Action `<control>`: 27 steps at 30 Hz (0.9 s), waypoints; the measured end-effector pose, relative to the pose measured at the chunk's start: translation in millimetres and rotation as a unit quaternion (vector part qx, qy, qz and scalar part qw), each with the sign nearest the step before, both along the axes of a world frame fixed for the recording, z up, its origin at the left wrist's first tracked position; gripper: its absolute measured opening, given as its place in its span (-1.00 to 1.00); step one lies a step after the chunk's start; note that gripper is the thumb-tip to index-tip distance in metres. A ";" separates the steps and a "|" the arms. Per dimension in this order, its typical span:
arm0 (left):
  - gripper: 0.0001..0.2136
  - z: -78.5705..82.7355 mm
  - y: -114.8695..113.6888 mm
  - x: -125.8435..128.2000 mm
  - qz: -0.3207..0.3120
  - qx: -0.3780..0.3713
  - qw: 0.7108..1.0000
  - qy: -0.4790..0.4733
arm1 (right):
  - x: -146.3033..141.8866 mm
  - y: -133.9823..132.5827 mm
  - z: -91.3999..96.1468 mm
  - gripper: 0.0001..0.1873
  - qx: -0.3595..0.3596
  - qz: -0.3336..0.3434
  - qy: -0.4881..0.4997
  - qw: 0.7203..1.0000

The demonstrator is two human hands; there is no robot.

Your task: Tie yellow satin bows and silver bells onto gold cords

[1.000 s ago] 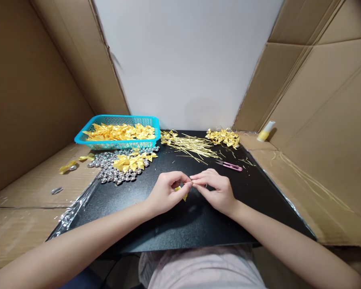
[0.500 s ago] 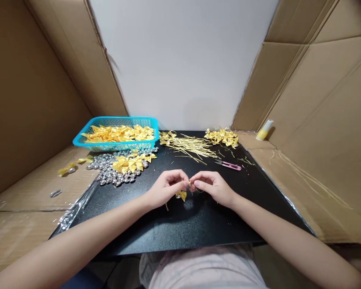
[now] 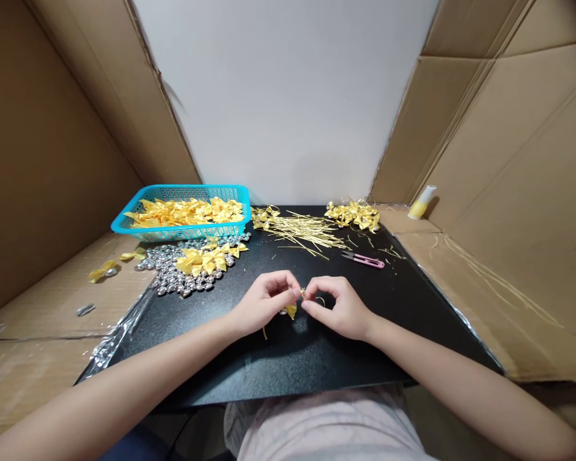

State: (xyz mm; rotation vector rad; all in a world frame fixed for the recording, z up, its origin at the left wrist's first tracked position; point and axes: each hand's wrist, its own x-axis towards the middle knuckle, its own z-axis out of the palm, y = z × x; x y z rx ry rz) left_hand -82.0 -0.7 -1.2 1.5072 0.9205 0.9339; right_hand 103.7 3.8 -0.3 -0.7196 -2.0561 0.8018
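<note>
My left hand and my right hand meet fingertip to fingertip low over the black board. Between them they pinch a small yellow ribbon bow with a thin gold string at its knot. The left fingers are curled round the bow, and a bit of yellow tail hangs below the hand. The right thumb and forefinger are closed on the string end beside the bow.
A turquoise basket of yellow bows stands at the back left, with silver bells and loose bows before it. Gold strings, finished bows and pink snips lie behind the hands. Cardboard walls enclose both sides.
The bow has dropped slightly and its tail now hangs below my left hand. My right hand has curled its fingers in tighter at the knot. The view has tilted a little.
</note>
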 end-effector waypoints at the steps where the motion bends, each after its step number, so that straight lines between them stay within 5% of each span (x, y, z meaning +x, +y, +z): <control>1: -0.78 0.5 0.0 0.2 0.002 -0.002 1.000 0.002 | 1.2 0.7 0.5 -0.85 -0.009 0.005 0.006 1.000; 6: -0.81 3.6 -0.7 1.1 0.010 -0.013 1.000 0.001 | 6.3 3.9 1.5 -0.75 -0.048 0.009 0.036 0.998; 15: -0.80 4.4 -0.4 1.8 0.022 -0.021 1.000 0.002 | 7.4 7.8 0.1 -0.86 0.020 -0.076 0.110 0.991; 27: -0.80 3.6 -0.7 2.2 0.029 0.001 1.000 0.002 | 12.4 19.0 -3.9 -0.79 -0.162 0.026 0.228 0.960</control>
